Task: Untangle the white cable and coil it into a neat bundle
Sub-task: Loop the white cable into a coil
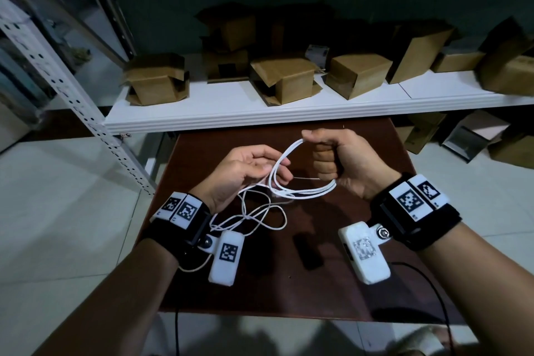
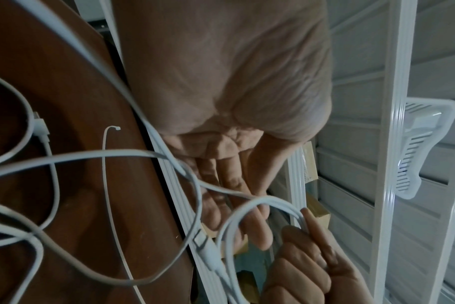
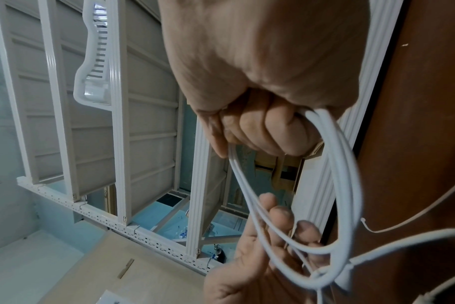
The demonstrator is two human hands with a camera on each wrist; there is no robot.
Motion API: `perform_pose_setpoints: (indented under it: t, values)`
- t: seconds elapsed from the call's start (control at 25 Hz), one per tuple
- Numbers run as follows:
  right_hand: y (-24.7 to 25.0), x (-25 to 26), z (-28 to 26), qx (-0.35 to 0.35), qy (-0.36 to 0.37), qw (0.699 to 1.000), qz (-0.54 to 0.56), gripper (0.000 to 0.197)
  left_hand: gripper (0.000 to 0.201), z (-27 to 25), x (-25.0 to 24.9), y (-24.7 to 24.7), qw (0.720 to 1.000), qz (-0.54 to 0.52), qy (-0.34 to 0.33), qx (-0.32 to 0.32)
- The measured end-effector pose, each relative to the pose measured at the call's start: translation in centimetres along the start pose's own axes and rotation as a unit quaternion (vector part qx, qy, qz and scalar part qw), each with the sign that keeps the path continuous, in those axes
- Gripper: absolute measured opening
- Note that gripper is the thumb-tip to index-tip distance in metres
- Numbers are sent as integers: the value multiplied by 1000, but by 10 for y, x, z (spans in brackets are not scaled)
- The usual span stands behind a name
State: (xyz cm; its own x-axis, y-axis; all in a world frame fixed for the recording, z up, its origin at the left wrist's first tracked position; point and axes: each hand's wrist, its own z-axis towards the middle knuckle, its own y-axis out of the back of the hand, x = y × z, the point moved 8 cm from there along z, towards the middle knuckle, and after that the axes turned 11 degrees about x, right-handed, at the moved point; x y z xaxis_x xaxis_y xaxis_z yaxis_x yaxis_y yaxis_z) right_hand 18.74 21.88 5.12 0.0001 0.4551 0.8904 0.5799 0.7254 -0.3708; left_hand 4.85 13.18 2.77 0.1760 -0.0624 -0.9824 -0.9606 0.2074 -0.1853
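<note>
My right hand (image 1: pixel 332 153) is a fist that grips several loops of the white cable (image 1: pixel 318 189) above the brown table (image 1: pixel 332 292). In the right wrist view the loops (image 3: pixel 346 164) hang from the curled fingers (image 3: pixel 268 127). My left hand (image 1: pixel 248 170) is just left of it, its fingers (image 2: pixel 234 185) nearly straight, and a strand runs across them. The rest of the cable (image 1: pixel 285 220) lies in loose crossing curves on the table below my left wrist. A connector plug (image 2: pixel 40 127) lies on the table, and another (image 2: pixel 203 240) hangs near my fingers.
A thin white strip (image 2: pixel 104 174) lies on the table beside the cable. Behind the table stands a white shelf (image 1: pixel 260 113) with several cardboard boxes (image 1: pixel 286 78) and a perforated metal upright (image 1: pixel 72 101) at the left. A black wire (image 1: pixel 433 298) runs off my right wrist.
</note>
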Motion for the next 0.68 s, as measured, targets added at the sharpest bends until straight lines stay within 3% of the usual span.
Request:
perform_pose_setpoints:
  t: [0.24,0.52,0.6,0.68]
  values:
    - [4,-2,3,-17,4,999,-27,53,35,-1,0,25,987,124,13,-99]
    - [15,1,2,-42,21,998,-44,47,36,0,20,36,957,270,72,-80]
    - [18,5,1,-52,34,997,-35,48,36,-2,32,43,919,363,134,-78]
    - [23,15,-3,-66,46,997,-14,47,34,-11,50,46,850,474,224,-47]
